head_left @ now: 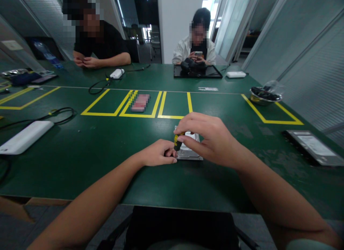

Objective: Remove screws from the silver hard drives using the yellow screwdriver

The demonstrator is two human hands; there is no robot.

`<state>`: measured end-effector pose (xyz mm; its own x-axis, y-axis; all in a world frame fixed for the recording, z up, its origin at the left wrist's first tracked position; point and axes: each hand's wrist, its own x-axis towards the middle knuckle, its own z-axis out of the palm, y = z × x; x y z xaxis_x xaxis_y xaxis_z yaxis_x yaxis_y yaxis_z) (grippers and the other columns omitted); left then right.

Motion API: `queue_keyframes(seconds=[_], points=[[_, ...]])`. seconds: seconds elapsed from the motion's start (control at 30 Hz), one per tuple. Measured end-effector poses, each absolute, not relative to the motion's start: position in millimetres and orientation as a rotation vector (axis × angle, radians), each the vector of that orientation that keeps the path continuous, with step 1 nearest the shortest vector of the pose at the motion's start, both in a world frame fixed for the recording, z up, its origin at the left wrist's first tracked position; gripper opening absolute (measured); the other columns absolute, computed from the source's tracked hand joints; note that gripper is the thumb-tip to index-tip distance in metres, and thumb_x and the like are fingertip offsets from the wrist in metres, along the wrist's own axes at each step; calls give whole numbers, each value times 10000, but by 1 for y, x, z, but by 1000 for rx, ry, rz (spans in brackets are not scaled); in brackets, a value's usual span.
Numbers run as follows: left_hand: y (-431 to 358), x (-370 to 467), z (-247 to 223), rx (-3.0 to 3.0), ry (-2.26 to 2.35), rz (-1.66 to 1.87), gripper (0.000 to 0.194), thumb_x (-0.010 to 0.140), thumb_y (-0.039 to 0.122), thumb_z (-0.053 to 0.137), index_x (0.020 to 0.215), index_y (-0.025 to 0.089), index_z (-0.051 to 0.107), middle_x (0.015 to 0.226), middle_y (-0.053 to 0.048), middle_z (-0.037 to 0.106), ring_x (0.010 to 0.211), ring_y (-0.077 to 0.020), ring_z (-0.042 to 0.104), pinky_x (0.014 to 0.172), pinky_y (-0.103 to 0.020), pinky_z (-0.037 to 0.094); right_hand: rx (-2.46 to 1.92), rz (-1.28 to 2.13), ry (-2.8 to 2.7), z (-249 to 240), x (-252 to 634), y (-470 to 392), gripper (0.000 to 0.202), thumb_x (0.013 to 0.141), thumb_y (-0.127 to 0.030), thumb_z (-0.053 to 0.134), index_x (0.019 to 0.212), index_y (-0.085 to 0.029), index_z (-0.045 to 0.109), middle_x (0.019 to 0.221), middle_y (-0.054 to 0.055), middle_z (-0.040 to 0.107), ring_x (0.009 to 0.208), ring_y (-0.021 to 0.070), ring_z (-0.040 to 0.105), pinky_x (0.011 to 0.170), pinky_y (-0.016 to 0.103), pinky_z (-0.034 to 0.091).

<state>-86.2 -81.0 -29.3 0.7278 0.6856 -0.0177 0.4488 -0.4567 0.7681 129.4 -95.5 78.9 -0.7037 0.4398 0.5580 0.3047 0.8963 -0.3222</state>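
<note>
A silver hard drive (pixel 189 155) lies flat on the green table in front of me, partly covered by my right hand (pixel 208 137). That hand grips a screwdriver (pixel 177 141) by its yellow and black handle, held close to upright over the drive's left edge. The shaft's tip is too small to make out. My left hand (pixel 159 153) rests on the table with its fingers curled against the near left corner of the drive, steadying its side; the inner fingers are partly hidden.
Another drive (pixel 314 146) lies at the right. Beyond it stands a bowl (pixel 265 95) with dark contents. Yellow tape (pixel 174 117) marks boxes on the table (pixel 107 178). White power banks (pixel 27 137) with cables lie left. Two people sit opposite, one behind a black tray (pixel 197 77).
</note>
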Motion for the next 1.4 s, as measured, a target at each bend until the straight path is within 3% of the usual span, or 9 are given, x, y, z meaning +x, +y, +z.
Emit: queue_keyframes(seconds=[1.4], points=[[-81, -86, -27, 2131, 855, 349, 140, 790, 277, 659, 813, 154, 594, 671, 50, 485, 615, -98, 457, 570, -224, 337, -504, 231, -2397, 79, 131, -95, 147, 917, -168, 553, 1015, -144, 660, 1011, 75, 715, 956, 173, 636, 849, 312, 505]])
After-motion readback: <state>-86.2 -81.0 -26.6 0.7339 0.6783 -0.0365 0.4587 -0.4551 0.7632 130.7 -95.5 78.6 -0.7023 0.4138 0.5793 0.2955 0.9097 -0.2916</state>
